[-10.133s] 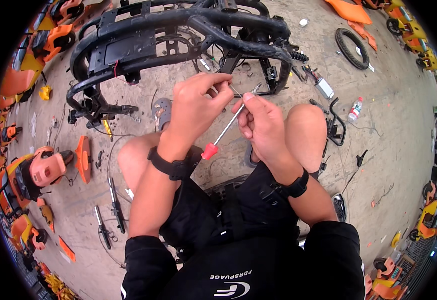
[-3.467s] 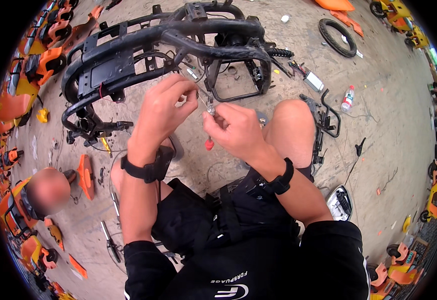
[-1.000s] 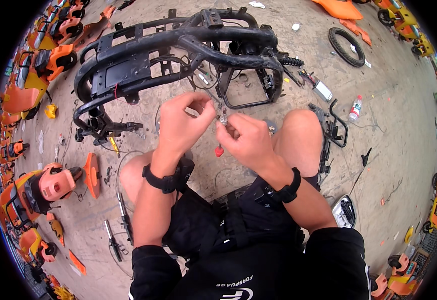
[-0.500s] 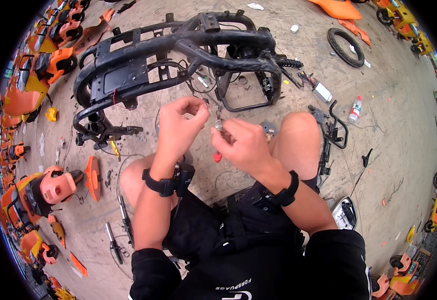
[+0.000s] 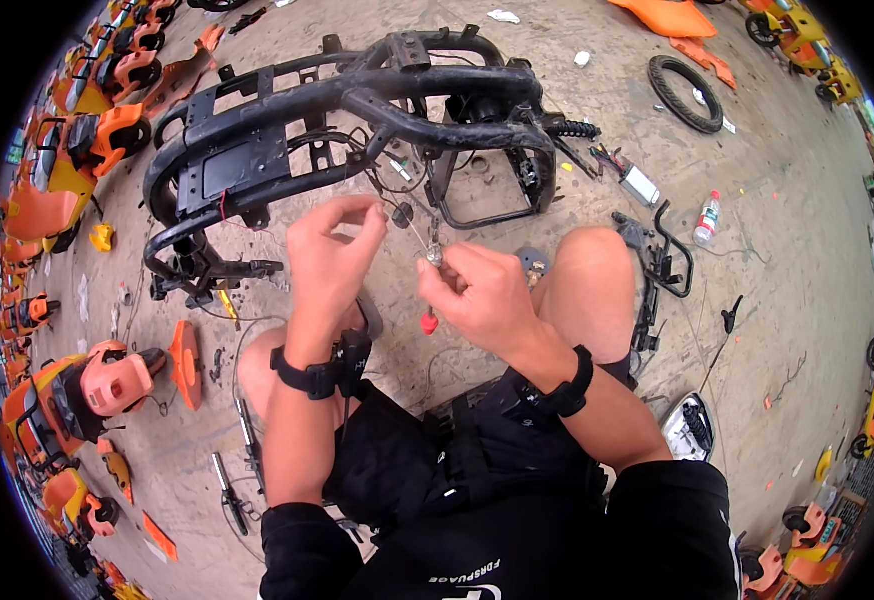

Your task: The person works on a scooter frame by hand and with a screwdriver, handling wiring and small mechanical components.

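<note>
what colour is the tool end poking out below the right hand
The tool end is red, best seen in the head view.

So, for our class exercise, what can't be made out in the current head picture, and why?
All in the head view:
Red-handled tool: its middle is hidden by the right hand.
Small metal piece: too small to identify.
Left hand: anything pinched is too fine to make out.
Scooter row at left: outer parts cut off by the dark rim.
</note>
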Motion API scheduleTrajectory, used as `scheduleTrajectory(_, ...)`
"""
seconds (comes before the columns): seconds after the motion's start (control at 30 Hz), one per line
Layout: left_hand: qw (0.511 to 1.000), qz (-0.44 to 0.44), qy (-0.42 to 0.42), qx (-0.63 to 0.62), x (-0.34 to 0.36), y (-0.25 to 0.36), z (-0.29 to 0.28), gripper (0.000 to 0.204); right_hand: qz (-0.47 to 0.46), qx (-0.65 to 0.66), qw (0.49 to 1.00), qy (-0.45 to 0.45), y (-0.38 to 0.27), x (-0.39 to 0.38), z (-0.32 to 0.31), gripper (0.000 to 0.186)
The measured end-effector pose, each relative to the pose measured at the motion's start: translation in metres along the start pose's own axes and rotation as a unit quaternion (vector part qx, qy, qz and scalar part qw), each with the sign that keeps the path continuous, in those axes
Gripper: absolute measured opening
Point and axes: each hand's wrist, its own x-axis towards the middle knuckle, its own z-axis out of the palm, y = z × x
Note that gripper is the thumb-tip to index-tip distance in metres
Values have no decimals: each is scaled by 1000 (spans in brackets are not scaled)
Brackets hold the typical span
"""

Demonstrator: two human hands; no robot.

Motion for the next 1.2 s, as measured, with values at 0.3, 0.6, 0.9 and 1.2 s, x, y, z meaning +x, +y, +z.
scheduleTrajectory(0.3,989,-56,-83,-110,-9,-7,6,23,268,237,931,-72,-5,-3,-3,31)
scheduleTrajectory(0.6,993,119,15,-10,-9,9,17,21,348,348,865,-101,-8,4,-7,34)
scheduleTrajectory(0.9,973,219,-16,71,-8,-4,19,20,339,338,873,-96,-6,2,-6,33)
scheduleTrajectory(1.2,981,190,8,37,-8,-3,26,18,330,345,873,-97,-6,3,-7,34)
